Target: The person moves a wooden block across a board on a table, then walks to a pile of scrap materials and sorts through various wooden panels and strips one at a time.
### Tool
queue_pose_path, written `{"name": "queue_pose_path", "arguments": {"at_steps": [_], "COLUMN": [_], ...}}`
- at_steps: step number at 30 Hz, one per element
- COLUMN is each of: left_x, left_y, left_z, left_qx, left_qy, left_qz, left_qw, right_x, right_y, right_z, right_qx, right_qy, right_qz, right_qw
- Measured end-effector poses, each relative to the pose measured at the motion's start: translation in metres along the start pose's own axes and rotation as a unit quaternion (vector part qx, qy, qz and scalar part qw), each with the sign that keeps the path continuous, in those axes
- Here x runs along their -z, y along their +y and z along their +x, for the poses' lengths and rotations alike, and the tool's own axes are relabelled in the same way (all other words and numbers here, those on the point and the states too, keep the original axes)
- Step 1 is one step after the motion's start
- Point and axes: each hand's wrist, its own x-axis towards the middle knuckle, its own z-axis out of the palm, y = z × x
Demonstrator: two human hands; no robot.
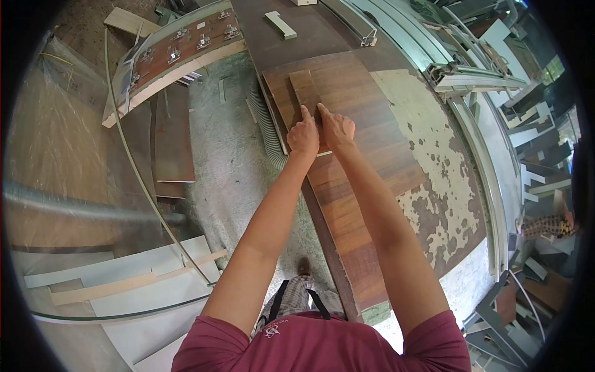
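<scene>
A narrow brown wooden board [303, 87] lies lengthwise on top of a wood-grain panel [378, 136], near the panel's left edge. My left hand [303, 135] is closed at the left side of the narrow board, its index finger stretched forward along it. At the board's right side, my right hand [338, 130] is also closed, with its index finger pointing forward onto the wood. Both hands rest close together near the board's near end. Their curled fingers partly hide that end and the undersides of the grip.
The panel lies on a worn brown worktable [443, 204] with pale patches. A small pale strip [280, 25] sits farther back. Metal rails [477, 180] run along the right. A ribbed hose [266, 127] hangs at the left edge. Another person [545, 227] is at far right.
</scene>
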Motion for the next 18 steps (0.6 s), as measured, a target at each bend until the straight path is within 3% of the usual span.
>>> {"name": "queue_pose_path", "arguments": {"at_steps": [6,8,18], "left_x": [0.002,-0.002,-0.006], "left_y": [-0.003,-0.005,-0.001], "left_z": [0.035,0.045,0.072], "left_qx": [0.009,0.0,0.031], "left_qy": [0.003,0.041,0.029], "left_qz": [-0.005,-0.028,-0.023], "left_qw": [1.0,0.999,0.999], "right_x": [-0.004,-0.005,-0.014], "right_y": [-0.006,-0.007,-0.013], "right_z": [0.034,0.045,0.07], "right_qx": [0.006,0.006,-0.004], "right_qy": [0.024,0.021,0.012], "right_qz": [-0.008,0.0,-0.02], "right_qw": [1.0,1.0,1.0]}}
